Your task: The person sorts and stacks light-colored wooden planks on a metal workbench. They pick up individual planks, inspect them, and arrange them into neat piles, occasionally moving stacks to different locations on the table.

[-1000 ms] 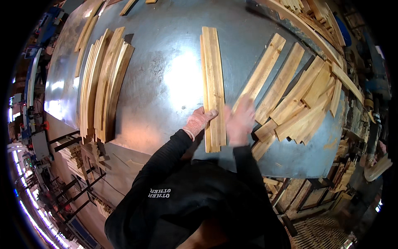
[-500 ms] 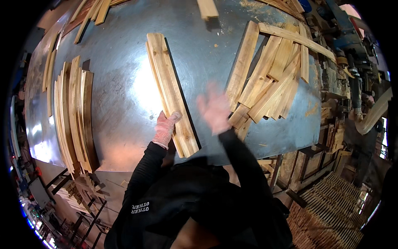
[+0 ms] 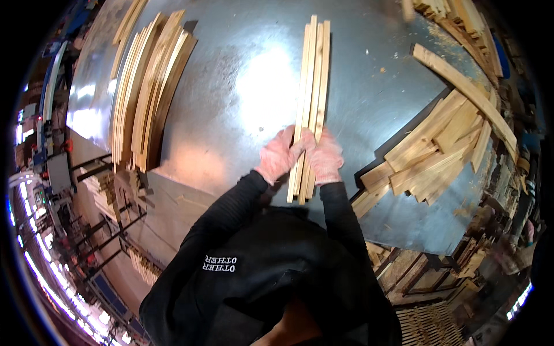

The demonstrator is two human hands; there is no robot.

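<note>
A small bundle of wooden boards (image 3: 314,86) stands on edge in front of me, its long side running away from my body. My left hand (image 3: 278,154), in a pinkish work glove, grips the bundle from the left near its close end. From the right, my gloved right hand (image 3: 323,157) closes round the same boards, and the two hands meet over their top edges. Beneath the boards lies the grey metal tabletop (image 3: 231,127). The boards' lower edges are partly hidden by my hands.
Left on the table, a row of boards (image 3: 153,92) stands on edge. To the right lies a loose heap of boards (image 3: 438,144), with a longer board (image 3: 467,92) slanting across its far side. More wood pieces (image 3: 461,17) and sawdust are at the far right corner.
My right hand has come from the right onto the boards, now gripped from both sides. The bundle has turned from lying flat faces up to edges up. My view has swung rightward.
</note>
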